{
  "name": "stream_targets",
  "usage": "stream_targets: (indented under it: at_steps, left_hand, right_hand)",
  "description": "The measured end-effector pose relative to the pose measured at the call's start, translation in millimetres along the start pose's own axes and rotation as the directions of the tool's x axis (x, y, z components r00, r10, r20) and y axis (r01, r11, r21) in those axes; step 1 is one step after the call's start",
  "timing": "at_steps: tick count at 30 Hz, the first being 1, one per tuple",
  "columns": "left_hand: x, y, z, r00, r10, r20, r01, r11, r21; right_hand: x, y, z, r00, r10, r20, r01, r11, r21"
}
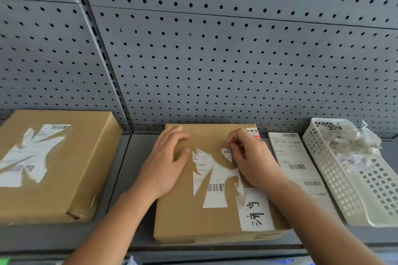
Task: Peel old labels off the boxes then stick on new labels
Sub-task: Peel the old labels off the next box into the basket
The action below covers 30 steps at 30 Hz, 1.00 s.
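A grey perforated back panel (215, 49) fills the upper part of the view. Below it runs a grey shelf (137, 157) that carries all the items.

Left box (86, 157): a flat cardboard carton at the left end of the shelf. Torn white remnants of a label (32, 153) adhere to its top face.

Centre box (183, 217): a cardboard carton lying flat, well apart from the left box. Both forearms reach in from the lower edge of the view and converge over its top face.

Basket (344, 189): a white perforated plastic tray at the right end of the shelf. It holds crumpled label scraps (349, 142) at its far end.

Label sheet (295, 157): a strip of printed barcode labels lying flat between the centre box and the basket.

Left hand (168, 161): palm down, fingers extended and flat on the far left area of the centre box top, thumb spread toward the old label.

Right hand (252, 159): fingers curled, thumb and fingertips pinching a torn strip (227, 154) of the old label, lifted from the carton surface.

Old label (213, 187): partly torn, jagged, with a barcode, stuck at the middle of the centre box top.

Handwritten label (255, 211): white, on the near right corner of the same face.

Red-and-white sticker (252, 132): at the far right corner.
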<state>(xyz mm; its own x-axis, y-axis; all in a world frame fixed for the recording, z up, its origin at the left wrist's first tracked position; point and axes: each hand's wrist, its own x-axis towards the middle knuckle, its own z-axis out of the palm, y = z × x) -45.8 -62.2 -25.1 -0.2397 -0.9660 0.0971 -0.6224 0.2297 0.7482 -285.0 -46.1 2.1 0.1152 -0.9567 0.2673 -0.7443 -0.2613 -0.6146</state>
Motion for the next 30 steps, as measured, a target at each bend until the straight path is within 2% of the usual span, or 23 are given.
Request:
stream_targets:
  at_steps: [6,10,15,30]
  left_hand:
    - [-0.3,-1.4,0.3,1.0,0.0,0.003,0.0,1.0,0.004]
    - [-0.2,-0.7,-0.1,1.0,-0.001,0.005,0.001,1.0,0.004]
    - [-0.5,-0.5,-0.4,1.0,-0.001,0.006,0.001,1.0,0.011]
    - [-0.7,-0.7,0.1,1.0,0.002,0.0,-0.002,1.0,-0.01]
  right_hand:
    - [0.5,3.0,2.6,1.0,-0.024,0.008,0.024,1.0,0.011]
    - [-1.6,2.4,-0.7,0.998,-0.042,-0.038,0.044,0.997,0.058]
    - [0.9,2.7,3.7,0.999,-0.035,0.007,0.035,0.999,-0.002]
    - [-1.6,-2.2,-3.5,1.0,-0.005,0.004,0.005,0.996,0.094]
